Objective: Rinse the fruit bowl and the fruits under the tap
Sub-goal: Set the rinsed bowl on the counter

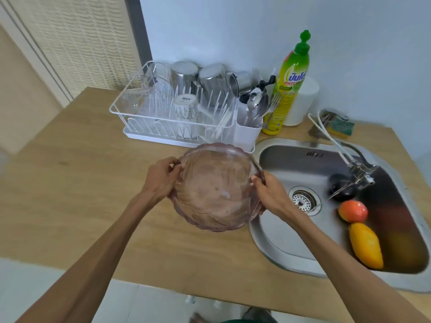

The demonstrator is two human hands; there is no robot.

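Both forearms enter from the lower frame edge and meet at the fruit bowl [217, 187], a pinkish translucent glass dish held at frame center above the bench [70, 194], its right edge reaching over the left rim of the sink [268, 248]. Left hand [161, 180] grips the bowl's left rim, fingers curled over the edge. Right hand [270, 194] grips the right rim in the same manner. Behind the bowl, at upper center, a white dish rack [184, 113] holds inverted cups and cutlery. To its right stands a green-capped detergent bottle [289, 85]. In the sink basin, at right of frame, a dark fruit [342, 186] lies below the tap [359, 169], with a red-orange fruit [353, 210] and a yellow mango [366, 245] nearer the front wall.
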